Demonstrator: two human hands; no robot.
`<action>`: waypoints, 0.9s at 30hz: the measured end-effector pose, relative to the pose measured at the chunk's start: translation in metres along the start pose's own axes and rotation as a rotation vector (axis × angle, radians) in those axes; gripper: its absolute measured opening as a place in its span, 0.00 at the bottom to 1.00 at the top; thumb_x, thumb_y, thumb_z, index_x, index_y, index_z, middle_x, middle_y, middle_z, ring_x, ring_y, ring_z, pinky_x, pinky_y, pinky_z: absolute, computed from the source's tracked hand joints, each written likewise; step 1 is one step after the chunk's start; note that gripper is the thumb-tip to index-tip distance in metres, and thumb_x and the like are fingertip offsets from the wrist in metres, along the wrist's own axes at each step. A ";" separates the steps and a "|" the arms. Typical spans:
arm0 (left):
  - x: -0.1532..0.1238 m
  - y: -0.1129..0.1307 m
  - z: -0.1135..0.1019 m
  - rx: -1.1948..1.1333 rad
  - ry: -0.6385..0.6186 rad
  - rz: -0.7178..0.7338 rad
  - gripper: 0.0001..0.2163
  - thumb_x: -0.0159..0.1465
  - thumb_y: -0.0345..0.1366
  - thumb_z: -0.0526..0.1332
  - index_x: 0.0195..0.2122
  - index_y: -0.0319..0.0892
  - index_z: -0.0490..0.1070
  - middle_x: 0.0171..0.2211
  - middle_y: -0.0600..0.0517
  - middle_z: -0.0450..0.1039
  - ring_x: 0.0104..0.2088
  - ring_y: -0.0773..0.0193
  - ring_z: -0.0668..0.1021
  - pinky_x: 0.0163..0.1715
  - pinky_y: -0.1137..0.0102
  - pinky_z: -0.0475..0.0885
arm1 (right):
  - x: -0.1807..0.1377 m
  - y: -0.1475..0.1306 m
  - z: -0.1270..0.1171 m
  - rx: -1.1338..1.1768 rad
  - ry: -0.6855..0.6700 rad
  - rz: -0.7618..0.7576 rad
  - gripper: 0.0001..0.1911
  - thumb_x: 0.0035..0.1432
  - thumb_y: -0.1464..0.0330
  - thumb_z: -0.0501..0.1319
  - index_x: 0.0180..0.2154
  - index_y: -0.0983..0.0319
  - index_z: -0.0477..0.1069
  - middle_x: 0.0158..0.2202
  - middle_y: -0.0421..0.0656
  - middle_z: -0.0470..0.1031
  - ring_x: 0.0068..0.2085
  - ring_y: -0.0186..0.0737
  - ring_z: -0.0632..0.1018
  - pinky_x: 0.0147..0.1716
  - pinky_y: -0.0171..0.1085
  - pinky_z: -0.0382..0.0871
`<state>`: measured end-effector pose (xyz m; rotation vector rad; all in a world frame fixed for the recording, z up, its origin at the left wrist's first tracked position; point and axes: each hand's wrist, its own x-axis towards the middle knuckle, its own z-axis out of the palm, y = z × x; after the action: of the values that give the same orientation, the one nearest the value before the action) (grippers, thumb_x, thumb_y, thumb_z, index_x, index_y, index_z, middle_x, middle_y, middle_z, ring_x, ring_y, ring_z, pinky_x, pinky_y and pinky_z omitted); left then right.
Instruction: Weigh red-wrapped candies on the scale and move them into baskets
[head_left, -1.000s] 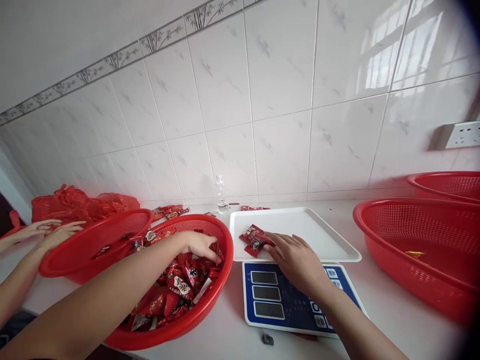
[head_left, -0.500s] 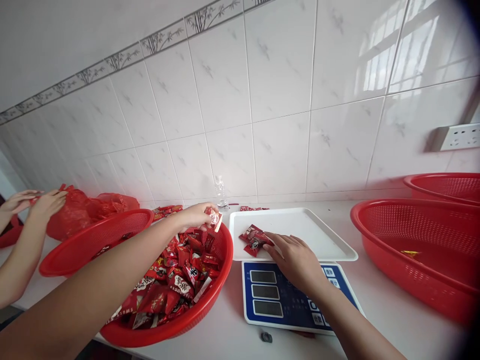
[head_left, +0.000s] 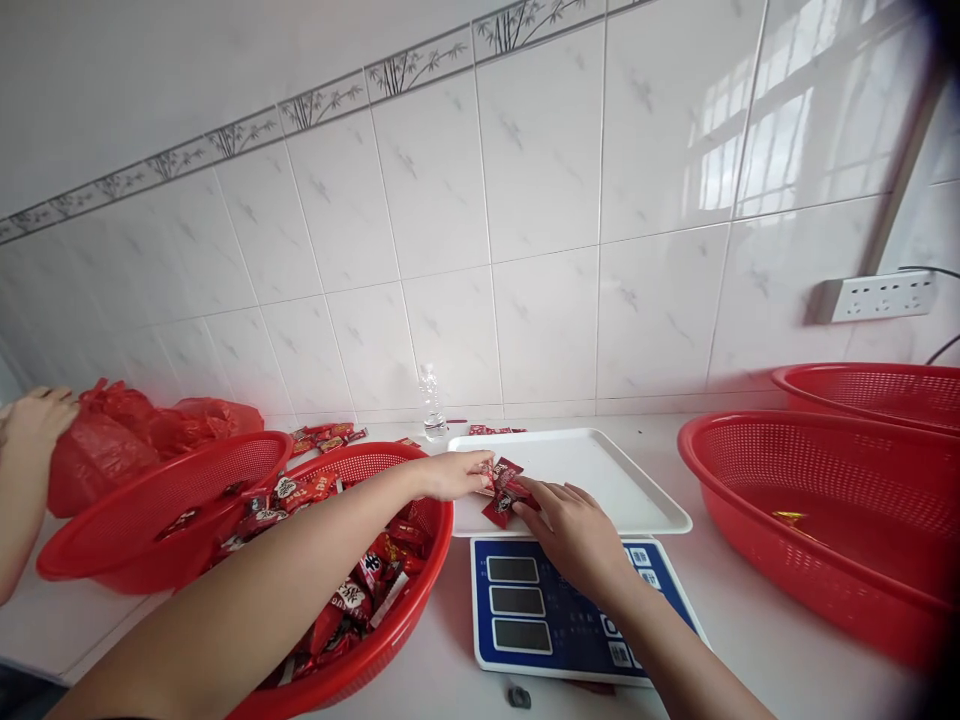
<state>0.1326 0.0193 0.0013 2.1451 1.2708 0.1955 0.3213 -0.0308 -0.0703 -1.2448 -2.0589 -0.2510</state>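
My left hand (head_left: 456, 474) is closed on a small red-and-white candy packet, above the left end of the white scale tray (head_left: 607, 478). Right beside it lie dark red candy packets (head_left: 504, 492), their right ends pinched by my right hand (head_left: 574, 525). Below the tray sits the scale's blue panel (head_left: 517, 652), partly covered by my right forearm. My left arm crosses over a red basket (head_left: 431, 600) filled with red-wrapped candies (head_left: 352, 598).
Another red basket (head_left: 82, 545) and red plastic bags (head_left: 97, 455) are at left, near another person's hand (head_left: 37, 420). A clear bottle (head_left: 431, 405) stands by the wall. Two red baskets, one holding a yellow wrapper (head_left: 789, 517), are at right. A small dark object (head_left: 519, 697) lies before the scale.
My left hand has moved right, from over the candy basket to the tray, carrying its packet. My right hand stays at the tray packets. The other person's hands have shifted left.
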 end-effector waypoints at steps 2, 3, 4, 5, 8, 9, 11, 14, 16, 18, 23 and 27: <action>-0.001 -0.006 -0.005 -0.087 0.091 -0.024 0.21 0.63 0.32 0.53 0.59 0.41 0.58 0.59 0.45 0.63 0.57 0.62 0.67 0.53 0.72 0.62 | 0.000 0.000 0.000 0.003 0.006 -0.005 0.13 0.62 0.65 0.52 0.45 0.59 0.70 0.38 0.44 0.79 0.38 0.44 0.78 0.38 0.44 0.68; -0.003 -0.009 -0.007 -0.107 0.165 -0.036 0.20 0.63 0.32 0.54 0.57 0.41 0.61 0.56 0.45 0.66 0.55 0.61 0.69 0.52 0.72 0.63 | 0.000 0.000 0.000 0.004 0.007 -0.007 0.13 0.62 0.66 0.52 0.46 0.58 0.70 0.38 0.44 0.79 0.39 0.44 0.78 0.38 0.43 0.69; -0.006 -0.014 -0.010 -0.118 0.246 -0.051 0.18 0.63 0.33 0.54 0.54 0.41 0.63 0.53 0.46 0.69 0.52 0.61 0.71 0.50 0.71 0.65 | 0.000 0.000 0.000 0.002 0.007 -0.008 0.13 0.62 0.66 0.51 0.46 0.57 0.70 0.39 0.44 0.79 0.39 0.43 0.78 0.38 0.43 0.69; -0.011 -0.018 -0.012 -0.128 0.326 -0.074 0.16 0.63 0.34 0.54 0.52 0.41 0.65 0.49 0.46 0.72 0.49 0.61 0.74 0.47 0.71 0.67 | 0.000 0.000 0.000 -0.001 0.005 -0.009 0.13 0.62 0.66 0.51 0.46 0.57 0.70 0.39 0.43 0.79 0.39 0.43 0.78 0.38 0.43 0.69; -0.030 -0.035 -0.017 -0.143 0.469 -0.208 0.11 0.63 0.35 0.53 0.46 0.40 0.66 0.41 0.48 0.74 0.39 0.63 0.77 0.37 0.71 0.70 | 0.000 -0.001 -0.001 -0.008 -0.021 0.001 0.14 0.63 0.65 0.51 0.46 0.56 0.70 0.41 0.43 0.79 0.40 0.44 0.79 0.40 0.46 0.70; -0.038 -0.041 -0.016 -0.118 0.456 -0.258 0.10 0.63 0.35 0.53 0.44 0.40 0.66 0.40 0.48 0.74 0.37 0.63 0.77 0.36 0.72 0.70 | -0.001 -0.001 -0.001 -0.005 -0.030 0.005 0.14 0.63 0.65 0.51 0.47 0.56 0.69 0.41 0.43 0.79 0.40 0.44 0.79 0.41 0.47 0.70; -0.052 -0.052 -0.013 -0.013 0.316 -0.326 0.09 0.61 0.38 0.56 0.40 0.40 0.68 0.39 0.48 0.75 0.38 0.61 0.76 0.36 0.70 0.70 | -0.001 -0.002 0.000 0.015 -0.034 -0.004 0.15 0.63 0.65 0.51 0.48 0.56 0.68 0.42 0.42 0.79 0.41 0.44 0.79 0.43 0.48 0.70; -0.065 -0.061 -0.003 0.155 -0.014 -0.321 0.14 0.55 0.41 0.63 0.41 0.42 0.70 0.42 0.47 0.76 0.42 0.55 0.76 0.41 0.67 0.68 | -0.002 -0.003 0.003 0.060 -0.016 -0.058 0.16 0.63 0.64 0.51 0.51 0.55 0.67 0.46 0.41 0.77 0.44 0.44 0.78 0.47 0.51 0.68; -0.064 -0.063 0.004 0.232 -0.135 -0.302 0.17 0.54 0.39 0.64 0.44 0.42 0.69 0.45 0.45 0.75 0.43 0.53 0.76 0.42 0.65 0.68 | -0.003 -0.003 0.004 0.077 -0.007 -0.084 0.16 0.63 0.64 0.51 0.51 0.55 0.67 0.48 0.41 0.76 0.46 0.45 0.78 0.49 0.52 0.68; -0.058 -0.063 0.010 0.315 -0.160 -0.317 0.19 0.54 0.39 0.64 0.47 0.41 0.69 0.45 0.42 0.75 0.43 0.50 0.77 0.40 0.64 0.69 | -0.003 -0.003 0.004 0.076 -0.001 -0.090 0.16 0.63 0.64 0.51 0.51 0.55 0.67 0.48 0.41 0.76 0.46 0.45 0.78 0.48 0.52 0.69; -0.043 -0.066 0.012 0.452 -0.110 -0.373 0.28 0.48 0.42 0.67 0.50 0.38 0.68 0.47 0.39 0.74 0.44 0.44 0.76 0.42 0.61 0.69 | -0.002 -0.003 0.001 0.083 -0.018 -0.073 0.16 0.63 0.64 0.51 0.50 0.55 0.68 0.47 0.41 0.76 0.44 0.45 0.78 0.40 0.46 0.73; -0.042 -0.066 0.005 0.436 -0.166 -0.310 0.22 0.49 0.44 0.66 0.45 0.45 0.73 0.43 0.48 0.77 0.41 0.51 0.77 0.39 0.66 0.70 | -0.001 -0.005 -0.002 0.101 -0.075 -0.024 0.16 0.62 0.64 0.51 0.50 0.55 0.68 0.48 0.40 0.76 0.45 0.45 0.77 0.40 0.45 0.72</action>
<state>0.0638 0.0042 -0.0341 2.2125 1.6356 -0.4168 0.3189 -0.0352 -0.0685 -1.1855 -2.1243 -0.1113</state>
